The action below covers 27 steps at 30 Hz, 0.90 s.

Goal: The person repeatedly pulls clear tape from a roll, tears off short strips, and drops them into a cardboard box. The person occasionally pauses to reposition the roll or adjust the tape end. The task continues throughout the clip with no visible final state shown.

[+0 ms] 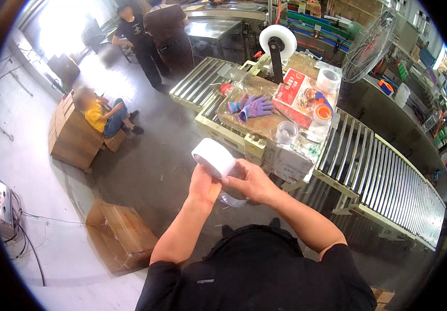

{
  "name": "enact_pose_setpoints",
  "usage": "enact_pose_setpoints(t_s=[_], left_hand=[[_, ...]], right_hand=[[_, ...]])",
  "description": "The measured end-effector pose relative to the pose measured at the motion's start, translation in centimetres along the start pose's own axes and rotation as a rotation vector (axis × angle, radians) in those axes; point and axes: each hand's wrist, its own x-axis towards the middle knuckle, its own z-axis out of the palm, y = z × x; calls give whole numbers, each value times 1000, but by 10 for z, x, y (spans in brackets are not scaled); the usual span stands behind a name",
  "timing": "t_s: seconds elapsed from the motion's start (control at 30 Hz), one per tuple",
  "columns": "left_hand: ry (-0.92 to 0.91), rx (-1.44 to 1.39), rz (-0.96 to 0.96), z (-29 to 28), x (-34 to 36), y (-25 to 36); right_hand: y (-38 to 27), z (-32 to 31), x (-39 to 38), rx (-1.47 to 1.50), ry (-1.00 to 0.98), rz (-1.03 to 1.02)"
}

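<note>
- A white tape roll (218, 155) tilted in the left hand (205, 185), above the floor (151, 176), fingers gripping its lower edge.
- Beside it, the right hand (253, 181), fingers bent; whether they pinch cannot be told.
- Probably light, firm, smooth; best held by the rim.
- A clear plastic loop (233, 202) under the right hand, possibly in the way.
- Beyond, a worktop (260, 127) with purple gloves (256, 107), red box (295, 93), more tape rolls (329, 80).

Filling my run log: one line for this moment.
left hand: holding white roll | right hand: beside it | purple gloves: on cardboard
</note>
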Motion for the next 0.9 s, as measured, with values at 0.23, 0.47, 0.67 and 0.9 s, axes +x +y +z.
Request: enact_pose_setpoints(t_s=[0.23,0.47,0.67,0.9], left_hand=[[132,896,611,-2,-31,-5],[-305,1764,1023,16,-52,18],[-515,1710,918,17,-62,29],[-286,1623,1059,-6,-54,48]], right_hand=[[-42,-13,-26,99,-177,200],[-38,-6,-27,11,-357,105],[-37,-16,-38,265,-465,247],[-21,-34,-58,297,-376,296]])
